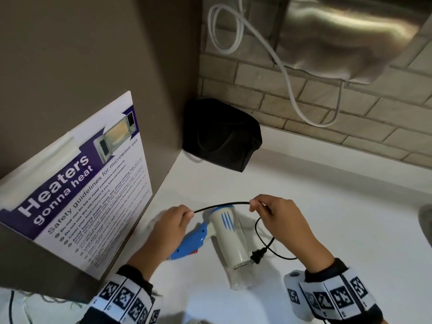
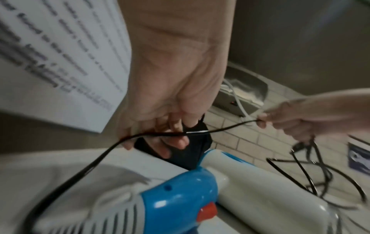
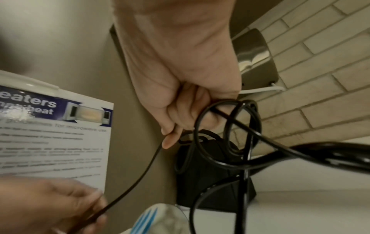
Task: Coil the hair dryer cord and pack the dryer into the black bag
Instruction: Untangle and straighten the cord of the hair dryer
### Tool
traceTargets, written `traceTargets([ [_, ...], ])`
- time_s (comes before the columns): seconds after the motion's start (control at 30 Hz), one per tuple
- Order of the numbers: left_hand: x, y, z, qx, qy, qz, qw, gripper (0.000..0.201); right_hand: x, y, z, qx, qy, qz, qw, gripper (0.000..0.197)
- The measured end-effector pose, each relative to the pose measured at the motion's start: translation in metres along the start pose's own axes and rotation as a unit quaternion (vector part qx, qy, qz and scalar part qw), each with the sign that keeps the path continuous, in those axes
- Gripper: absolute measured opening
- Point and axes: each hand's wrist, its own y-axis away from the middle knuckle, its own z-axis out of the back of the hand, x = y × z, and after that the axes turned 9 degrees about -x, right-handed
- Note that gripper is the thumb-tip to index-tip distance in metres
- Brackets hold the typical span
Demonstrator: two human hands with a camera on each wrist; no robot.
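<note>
A white and blue hair dryer (image 1: 228, 237) lies on the white counter (image 1: 327, 218), handle to the left. Its black cord (image 1: 222, 205) stretches between both hands above the dryer. My left hand (image 1: 174, 220) pinches the cord at its left end; in the left wrist view the cord (image 2: 160, 134) runs across the fingers (image 2: 176, 142). My right hand (image 1: 275, 213) grips the cord with loops hanging below it (image 3: 228, 134); the plug (image 1: 258, 254) dangles by the dryer's nozzle. The black bag (image 1: 222, 134) stands in the back corner, beyond the hands.
A brown cabinet side (image 1: 93, 66) with a microwave safety poster (image 1: 88, 183) rises at the left. A brick wall (image 1: 304, 101) runs behind the counter, with a metal appliance (image 1: 350, 36) and a white cable (image 1: 280, 64) on it.
</note>
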Motion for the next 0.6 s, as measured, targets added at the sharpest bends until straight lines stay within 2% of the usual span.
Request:
traceTargets([
  [0.13,-0.048,0.012,0.012,0.043,0.134,-0.043,0.989,0.024,0.018,0.005,0.005,-0.008,0.009,0.034,0.999,0.025],
  [0.27,-0.095,0.025,0.024,0.053,0.215,-0.104,0.970,0.025,0.036,0.014,0.008,0.012,-0.018,0.088,0.996,0.022],
  [0.4,-0.106,0.026,0.033,0.044,0.313,-0.073,0.946,0.031,0.042,0.019,0.020,0.029,-0.100,0.105,0.989,0.024],
  [0.6,-0.093,0.017,0.049,0.003,0.407,-0.003,0.913,0.043,0.039,0.019,0.024,0.033,-0.165,0.103,0.980,0.027],
])
